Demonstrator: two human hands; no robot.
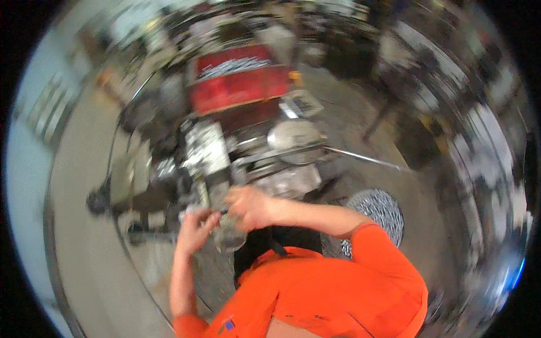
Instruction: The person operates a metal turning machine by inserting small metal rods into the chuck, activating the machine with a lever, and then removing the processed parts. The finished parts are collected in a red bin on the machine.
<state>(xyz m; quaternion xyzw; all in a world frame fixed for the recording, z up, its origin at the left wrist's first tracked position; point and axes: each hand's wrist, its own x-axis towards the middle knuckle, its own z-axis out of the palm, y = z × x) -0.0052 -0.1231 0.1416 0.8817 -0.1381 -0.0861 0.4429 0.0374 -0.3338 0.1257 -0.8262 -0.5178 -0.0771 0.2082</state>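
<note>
My left hand (195, 230) is at the near side of a grey metal machine (256, 145), its thumb and fingers drawn together. Just right of it and a little farther off, my right hand (251, 208) is curled with its fingertips pointing down and left. Motion blurs both hands, and anything small in their fingers cannot be made out. Below and between them is a dull, rounded grey piece (230, 239). Ahead of the hands stands a pale rectangular block (207, 147) on the machine.
A red bin (239, 90) of loose silvery metal pieces sits at the machine's far end. A round pale disc (294, 141) and a long metal rod (366, 158) lie to the right. Near my right elbow is a round container (376, 214) full of small metal pieces.
</note>
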